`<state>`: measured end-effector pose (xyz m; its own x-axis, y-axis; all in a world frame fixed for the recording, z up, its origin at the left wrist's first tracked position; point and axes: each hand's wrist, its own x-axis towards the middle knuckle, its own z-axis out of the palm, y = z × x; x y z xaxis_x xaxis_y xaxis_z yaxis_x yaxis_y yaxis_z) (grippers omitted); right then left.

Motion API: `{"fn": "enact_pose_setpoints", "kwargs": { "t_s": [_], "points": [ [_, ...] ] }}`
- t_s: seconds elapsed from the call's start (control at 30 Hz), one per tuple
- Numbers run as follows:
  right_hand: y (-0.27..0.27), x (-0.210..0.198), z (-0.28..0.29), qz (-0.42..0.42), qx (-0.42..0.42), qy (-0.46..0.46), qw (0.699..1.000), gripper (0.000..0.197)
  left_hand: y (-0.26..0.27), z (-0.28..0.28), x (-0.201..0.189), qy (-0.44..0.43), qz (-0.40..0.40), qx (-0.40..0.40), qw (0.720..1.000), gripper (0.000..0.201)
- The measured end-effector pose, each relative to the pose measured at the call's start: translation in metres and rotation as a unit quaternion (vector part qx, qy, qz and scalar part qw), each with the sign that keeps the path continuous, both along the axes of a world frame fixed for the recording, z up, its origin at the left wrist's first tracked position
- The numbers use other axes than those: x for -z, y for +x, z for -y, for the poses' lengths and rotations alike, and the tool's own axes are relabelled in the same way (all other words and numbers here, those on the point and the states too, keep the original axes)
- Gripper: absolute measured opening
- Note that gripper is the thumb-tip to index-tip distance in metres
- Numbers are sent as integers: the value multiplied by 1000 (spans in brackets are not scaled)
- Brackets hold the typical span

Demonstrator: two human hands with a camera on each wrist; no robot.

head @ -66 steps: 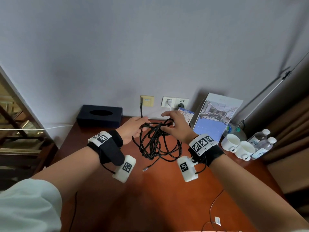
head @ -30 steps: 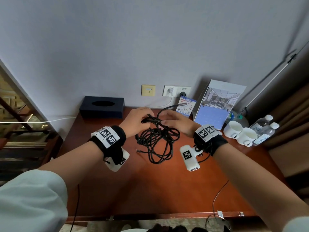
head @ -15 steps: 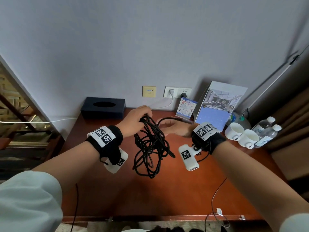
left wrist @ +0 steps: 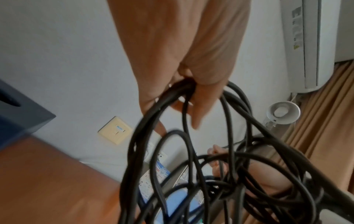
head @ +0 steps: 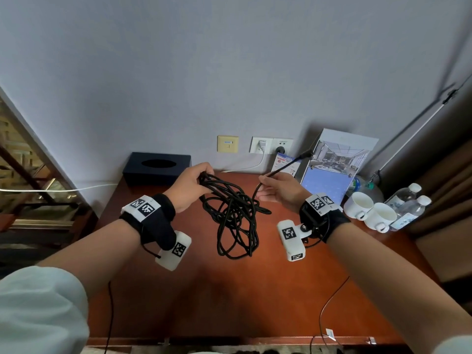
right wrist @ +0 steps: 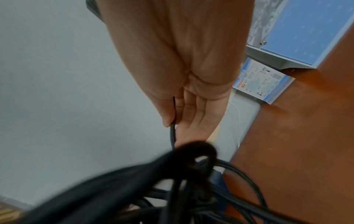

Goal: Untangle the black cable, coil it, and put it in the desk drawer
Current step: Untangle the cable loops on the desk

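Untangling in hand: thin black tangled cable (head: pixel 233 213) bunched in left hand (head: pixel 190 186), free end pinched by right hand (head: pixel 281 190) above desk (head: pixel 229 297). Next: end to be drawn clear through loops.

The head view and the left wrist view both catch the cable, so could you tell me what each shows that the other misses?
Only the head view shows the free cable end sticking up past the right hand, plus two white cups. Only the left wrist view shows the left hand's fingers curled round several strands, and a wall air conditioner. Both show the tangled black cable hanging above the desk.
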<state>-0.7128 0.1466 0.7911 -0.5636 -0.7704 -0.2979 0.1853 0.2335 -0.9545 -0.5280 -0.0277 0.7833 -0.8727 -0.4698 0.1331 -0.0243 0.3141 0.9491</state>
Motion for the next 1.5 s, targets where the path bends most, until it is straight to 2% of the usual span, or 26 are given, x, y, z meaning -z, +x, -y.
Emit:
{"fn": "enact_pose_setpoints", "kwargs": {
  "t_s": [0.1,0.2,0.27,0.43,0.53,0.6,0.7,0.77,0.83,0.93,0.97,1.03,1.1,1.2,1.3,1.37,1.4,1.5],
  "points": [
    [1,-4,3,-46,25,-1,999,8,2,-2,-4,-21,62,85,994,40],
    [-2,-11,5,-53,29,-21,998,7,1,-7,-4,-153,129,159,967,38],
    [-1,-12,7,-66,-3,-17,998,7,-1,-13,-5,-220,127,181,950,41],
    [8,-8,14,-68,-70,-16,995,5,-11,-14,-4,-255,50,141,955,45],
    [9,-3,16,-71,-97,-7,993,6,-15,-10,-1,-248,33,90,964,37],
    [10,0,16,-117,-149,28,982,10,-16,-6,0,-219,35,41,974,35],
    [11,6,15,-244,-240,109,933,7,-17,-2,3,-145,46,-25,988,38],
    [11,10,16,-250,-275,118,921,13,-18,-1,5,-98,49,-48,993,39],
    [11,12,15,-177,-247,97,948,9,-18,1,9,-33,48,-68,996,38],
    [7,9,12,-43,-170,81,981,34,-17,7,13,96,34,-98,990,35],
    [2,10,10,2,-153,76,985,33,-17,9,13,135,33,-109,984,33],
    [-5,11,8,58,-125,61,989,18,-16,11,13,218,32,-136,966,31],
    [-9,12,7,61,-107,52,991,3,-15,11,13,296,26,-153,942,32],
    [-4,9,4,26,-109,44,993,10,-14,11,15,350,25,-169,921,33],
    [2,4,7,-72,-145,58,985,11,-14,12,17,372,43,-160,913,31],
    [4,2,8,-132,-135,67,980,12,-11,11,15,348,82,-116,927,30],
    [4,0,9,-153,-119,61,979,12,-8,10,13,308,110,-88,941,30],
    [5,-4,8,-187,-99,20,977,10,-1,4,-3,72,169,6,983,25]
  ]
}}
